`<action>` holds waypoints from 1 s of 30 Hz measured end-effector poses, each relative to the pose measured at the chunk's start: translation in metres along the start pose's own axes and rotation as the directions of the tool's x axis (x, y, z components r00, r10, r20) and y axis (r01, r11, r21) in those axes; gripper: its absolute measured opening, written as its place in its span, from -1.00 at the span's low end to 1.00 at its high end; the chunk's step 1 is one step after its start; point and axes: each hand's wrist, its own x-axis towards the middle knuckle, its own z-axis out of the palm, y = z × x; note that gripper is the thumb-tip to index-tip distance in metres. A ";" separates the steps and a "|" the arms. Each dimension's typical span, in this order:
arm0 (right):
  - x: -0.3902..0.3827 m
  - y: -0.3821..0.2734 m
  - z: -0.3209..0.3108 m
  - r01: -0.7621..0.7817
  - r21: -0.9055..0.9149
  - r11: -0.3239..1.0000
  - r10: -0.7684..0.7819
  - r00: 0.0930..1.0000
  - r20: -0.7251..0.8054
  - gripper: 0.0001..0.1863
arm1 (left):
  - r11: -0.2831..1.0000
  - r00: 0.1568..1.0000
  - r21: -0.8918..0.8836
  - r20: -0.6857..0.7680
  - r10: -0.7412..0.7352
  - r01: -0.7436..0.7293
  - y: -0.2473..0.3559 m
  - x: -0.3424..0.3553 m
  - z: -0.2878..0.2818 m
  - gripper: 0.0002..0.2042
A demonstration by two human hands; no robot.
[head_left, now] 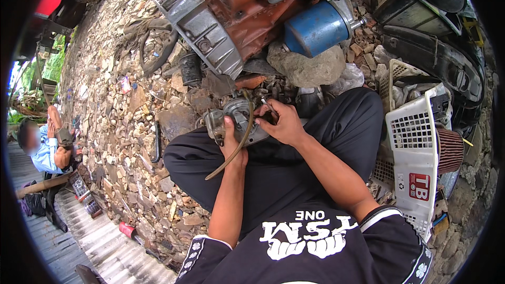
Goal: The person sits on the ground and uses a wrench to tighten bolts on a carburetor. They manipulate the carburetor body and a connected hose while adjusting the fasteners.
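Note:
A grey cast-metal engine part (pixel 214 124), which looks like a carburetor, rests over my crossed legs. My left hand (pixel 233 146) is closed around its near side, thumb on top. A thin brownish hose (pixel 230 160) curves down from the part across my left wrist. At the part's right side, my right hand (pixel 284 123) has thumb and fingers pinched together around a small dark piece (pixel 269 107), too small to name. The part's underside is hidden by my hands and trousers.
Ahead stands a rust-red engine block (pixel 247 0) with a blue oil filter (pixel 317 29), beside a big stone (pixel 310 66). A white plastic basket (pixel 415 158) of parts lies at my right. Rubble covers the ground. Another person (pixel 47 144) sits far left; a red-capped can (pixel 127 230) lies nearer.

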 end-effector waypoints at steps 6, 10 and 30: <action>0.001 0.007 -0.001 -0.055 -0.058 0.997 0.056 0.998 0.015 -0.74 | 1.000 1.000 0.025 0.019 0.008 -0.008 0.000 -0.002 0.002 -0.43; 0.002 -0.001 -0.002 0.006 -0.061 0.998 -0.005 1.000 0.006 -0.72 | 1.000 1.000 0.016 -0.007 0.008 -0.008 0.001 -0.002 0.002 -0.43; 0.004 0.007 0.000 0.013 0.034 0.999 -0.013 1.000 -0.010 -0.75 | 1.000 1.000 -0.011 -0.007 -0.029 0.029 0.002 -0.001 0.002 -0.37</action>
